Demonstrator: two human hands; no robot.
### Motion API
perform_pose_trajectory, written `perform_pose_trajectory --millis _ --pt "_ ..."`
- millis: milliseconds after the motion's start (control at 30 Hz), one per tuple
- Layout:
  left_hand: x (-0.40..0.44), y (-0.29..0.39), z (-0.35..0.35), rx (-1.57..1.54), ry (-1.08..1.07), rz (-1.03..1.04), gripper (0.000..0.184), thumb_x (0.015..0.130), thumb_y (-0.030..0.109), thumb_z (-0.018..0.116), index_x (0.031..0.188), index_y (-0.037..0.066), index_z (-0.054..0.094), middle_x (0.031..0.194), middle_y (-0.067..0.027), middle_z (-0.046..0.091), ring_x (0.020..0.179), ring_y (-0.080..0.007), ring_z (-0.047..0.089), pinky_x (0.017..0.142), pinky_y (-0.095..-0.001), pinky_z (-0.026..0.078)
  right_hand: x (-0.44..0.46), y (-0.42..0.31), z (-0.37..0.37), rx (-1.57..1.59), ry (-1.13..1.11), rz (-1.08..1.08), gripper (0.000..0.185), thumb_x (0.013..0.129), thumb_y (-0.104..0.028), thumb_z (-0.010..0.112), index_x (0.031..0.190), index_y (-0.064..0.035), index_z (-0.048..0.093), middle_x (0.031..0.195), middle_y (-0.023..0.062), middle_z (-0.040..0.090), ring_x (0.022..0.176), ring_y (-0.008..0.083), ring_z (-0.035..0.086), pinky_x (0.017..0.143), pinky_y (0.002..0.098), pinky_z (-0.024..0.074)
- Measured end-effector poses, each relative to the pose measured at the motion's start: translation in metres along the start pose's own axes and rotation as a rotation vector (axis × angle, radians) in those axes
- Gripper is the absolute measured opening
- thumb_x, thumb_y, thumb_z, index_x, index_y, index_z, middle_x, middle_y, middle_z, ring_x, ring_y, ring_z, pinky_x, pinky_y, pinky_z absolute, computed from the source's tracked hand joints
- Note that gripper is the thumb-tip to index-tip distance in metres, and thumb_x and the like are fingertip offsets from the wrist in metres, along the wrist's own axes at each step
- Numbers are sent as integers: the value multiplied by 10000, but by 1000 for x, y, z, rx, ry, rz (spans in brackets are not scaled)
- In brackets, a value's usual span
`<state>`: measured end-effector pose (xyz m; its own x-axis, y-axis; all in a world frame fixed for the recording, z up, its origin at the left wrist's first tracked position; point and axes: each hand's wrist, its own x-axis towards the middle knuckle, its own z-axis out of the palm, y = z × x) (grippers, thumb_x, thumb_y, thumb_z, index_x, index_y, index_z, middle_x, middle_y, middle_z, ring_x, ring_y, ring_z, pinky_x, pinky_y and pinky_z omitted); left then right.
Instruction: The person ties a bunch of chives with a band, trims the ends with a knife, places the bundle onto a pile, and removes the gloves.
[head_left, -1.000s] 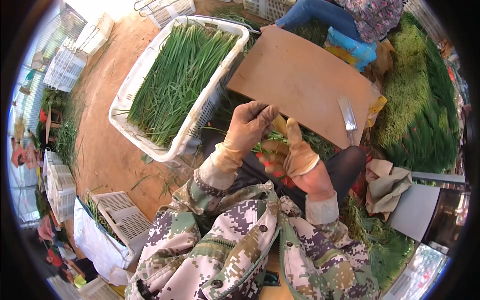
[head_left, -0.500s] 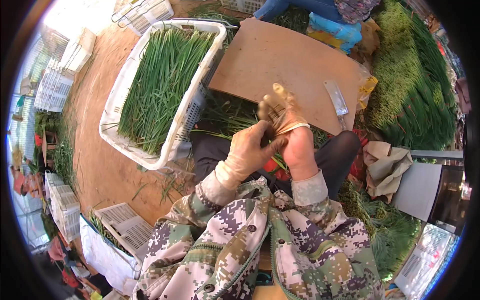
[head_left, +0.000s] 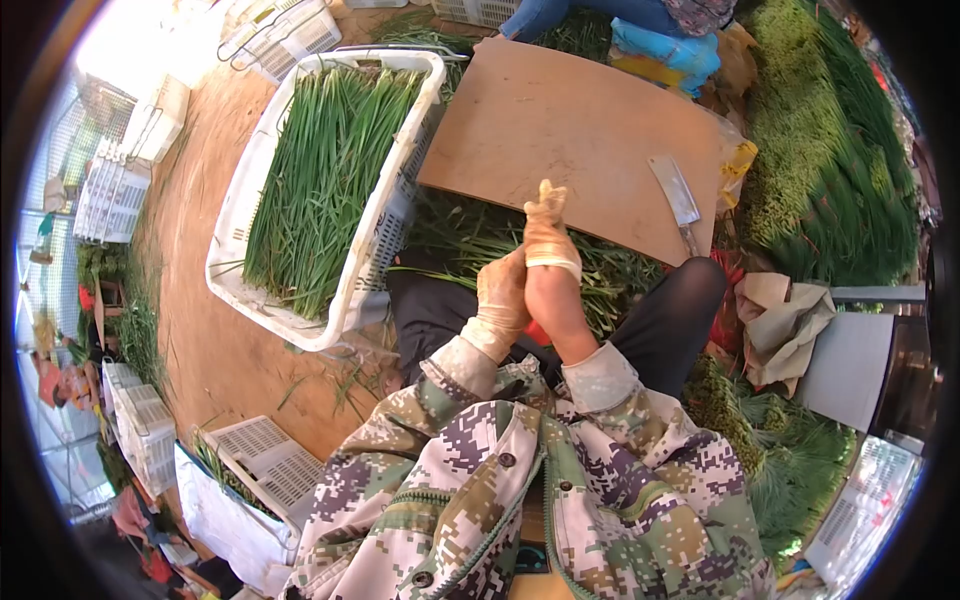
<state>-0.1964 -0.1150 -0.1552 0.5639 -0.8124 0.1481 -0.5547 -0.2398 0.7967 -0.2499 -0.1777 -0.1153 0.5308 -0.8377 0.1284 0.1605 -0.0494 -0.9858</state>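
My left hand (head_left: 502,290), in a stained cream glove, is closed on the cuff of the right glove (head_left: 556,258) at the wrist. My right hand (head_left: 549,232) wears that glove, its fingers pointing up and close together near the board's front edge, with nothing seen in them. The brown board (head_left: 570,130) lies beyond both hands, with a cleaver (head_left: 675,192) on its right part. Loose green stalks (head_left: 480,240) lie between my knees and under the board. A white crate (head_left: 345,320) full of long green stalks stands to the left.
Piled green bundles (head_left: 850,170) rise at the right, with crumpled brown paper (head_left: 785,325) nearer. Another person's blue-clad leg (head_left: 600,15) shows at the top. A blue bag (head_left: 665,55) lies behind the board. More crates (head_left: 145,430) stand at the left.
The right glove's cuff now covers more of my right wrist. My right hand's fingers, spread before, have come closer together. My left hand has moved from the palm side to the cuff's left side.
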Motion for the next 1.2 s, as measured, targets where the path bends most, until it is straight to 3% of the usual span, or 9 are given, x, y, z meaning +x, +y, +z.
perform_pose_trajectory --millis 200,300,367,500,633,800,900,967,1200 --pt "-15 -42 16 -489 15 -202 155 857 104 661 981 14 684 792 -155 705 728 -166 676 640 -322 506 -16 14 -17 -443 -126 -280 410 928 -16 448 1326 32 539 1434 248 464 1323 379 458 1099 406 373" --pt "-23 -20 -20 -208 -191 -123 149 858 81 657 987 11 684 792 -167 695 729 -267 691 685 -335 523 -12 8 -28 -534 -222 -349 501 867 4 478 1367 9 509 1418 235 480 1274 391 492 1088 416 387" --pt "-26 10 -56 -182 -184 -148 200 847 -31 665 1047 -28 670 910 -75 695 854 -119 633 780 -272 514 -7 16 -37 -762 -335 -444 586 833 20 484 1417 -10 452 1435 226 456 1256 387 500 1079 420 399" --pt "-19 47 -79 -87 -67 55 344 780 -23 727 1113 24 658 1093 -110 641 943 -189 653 836 -302 527 -7 29 -28 -737 -426 -557 557 833 0 500 1387 -49 480 1278 237 535 1130 407 550 974 468 454" --pt "-16 44 -85 -31 -100 222 395 729 -15 759 1108 61 677 1079 -119 645 963 -246 659 858 -330 528 -13 10 -36 -924 -525 -341 444 822 -168 592 1258 -82 566 1106 206 591 992 385 585 832 475 485" --pt "-22 39 -85 -194 -314 113 282 725 34 784 997 32 705 1025 -116 656 933 -228 646 841 -345 517 -23 20 -46 -1007 -802 -376 184 784 -264 633 816 -86 597 825 138 617 776 341 607 656 453 468" --pt "-27 33 -75 -279 -281 87 203 775 139 786 878 -1 682 869 -114 655 786 -238 639 731 -333 511 -28 45 -41 -1018 -931 -184 185 780 -277 624 745 -99 587 709 92 613 686 330 600 610 442 467" --pt "-33 35 -74 -241 -326 -43 164 796 119 762 856 -3 672 835 -113 648 755 -229 626 673 -329 496 -36 59 -47 -867 -761 -447 144 776 -274 609 734 -136 611 691 46 637 647 298 615 579 425 471" --pt "-37 27 -74 -404 -615 -233 125 899 97 684 913 -21 642 800 8 598 750 -80 533 668 -253 475 -50 36 -43 -1565 -1440 -255 186 842 -136 530 791 -212 692 892 -18 706 797 191 654 620 389 476"
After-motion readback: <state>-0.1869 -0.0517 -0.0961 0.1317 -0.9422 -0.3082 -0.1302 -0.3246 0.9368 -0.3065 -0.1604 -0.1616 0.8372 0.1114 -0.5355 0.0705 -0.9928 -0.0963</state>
